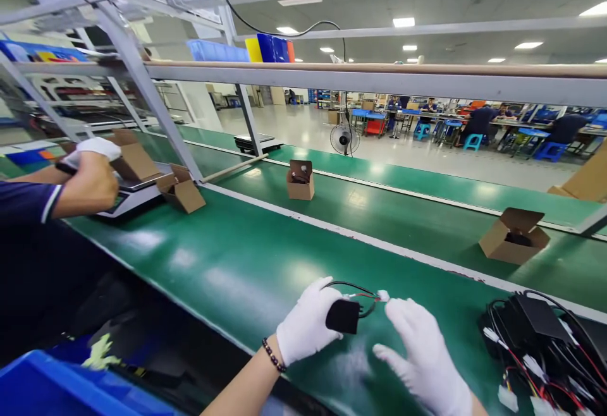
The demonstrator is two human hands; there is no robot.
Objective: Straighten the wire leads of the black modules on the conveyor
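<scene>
At six o'clock the left hand (306, 322) is clasping a black unit (343, 317) beside the fingers-apart right hand (423, 353), a box (301, 191) at twelve already holding parts (300, 177), unboxed units (540, 316) lying at four.

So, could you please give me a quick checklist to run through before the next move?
1. Black unit held in the left hand: ok.
2. Right hand open: ok, fingers and thumb spread apart.
3. Connector clear of the right hand: cannot tell; they are very close and may touch.
4. Both hands gloved: ok, in white.
5. Leads in the pile laid out separately: not ok, they overlap.
6. Right-hand carton open: ok, flap up.
</scene>
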